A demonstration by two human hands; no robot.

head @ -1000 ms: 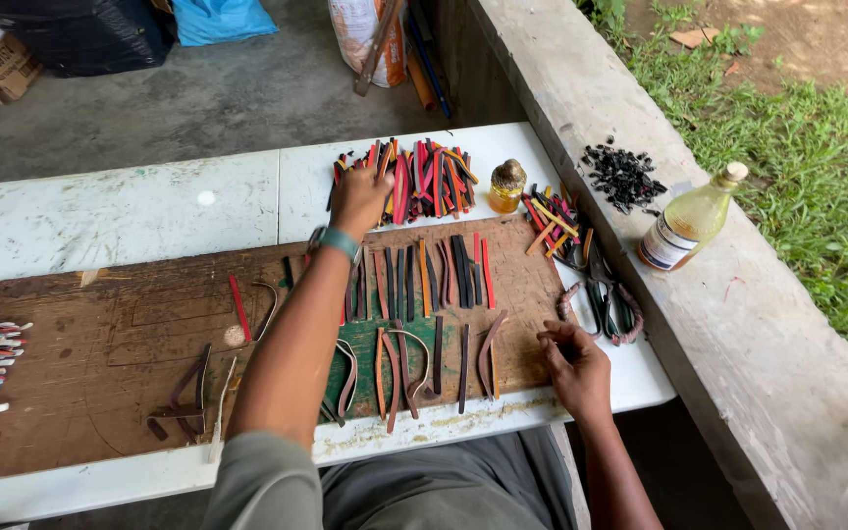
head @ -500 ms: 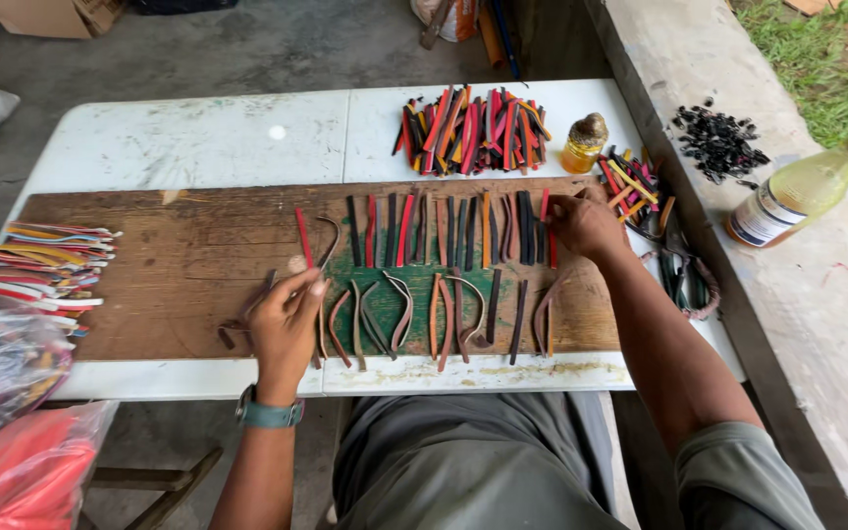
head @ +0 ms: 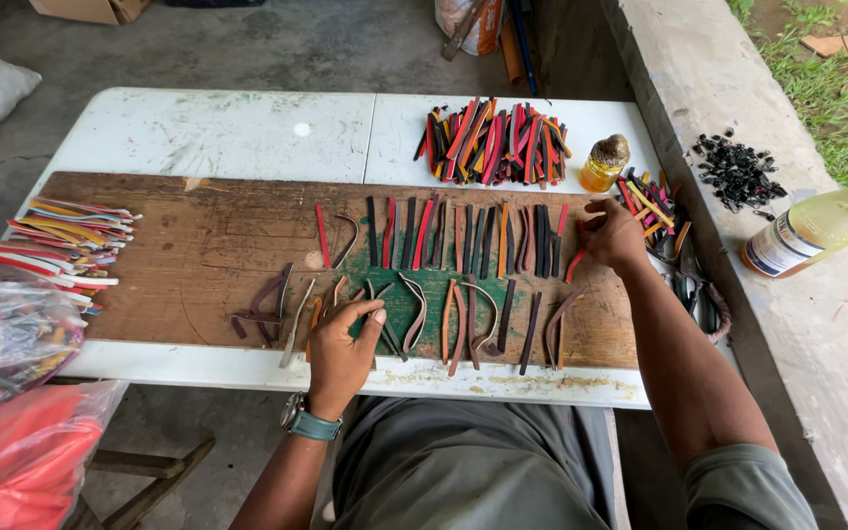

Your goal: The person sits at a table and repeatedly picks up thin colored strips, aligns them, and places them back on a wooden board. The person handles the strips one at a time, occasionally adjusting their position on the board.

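My left hand (head: 344,344) rests near the front edge of a wooden board (head: 198,255), fingers pinched on a thin curved strip (head: 377,306) in the front row of strips. My right hand (head: 612,234) is at the right end of the back row of upright coloured strips (head: 463,236), fingers closed around a red strip (head: 575,263). The board lies on a white folding table (head: 218,128). More curved brown and orange strips (head: 468,324) lie on a green patch of the board between my hands.
A heap of red, orange and black strips (head: 493,142) lies behind the board beside a small amber jar (head: 605,163). Striped strips (head: 61,240) stack at the left, plastic bags (head: 12,393) below. A bottle (head: 817,228) and black bits (head: 736,173) sit on the concrete ledge.
My left hand came back from the far heap to the front row of the board. My right hand rose from the front edge to the right end of the back row.
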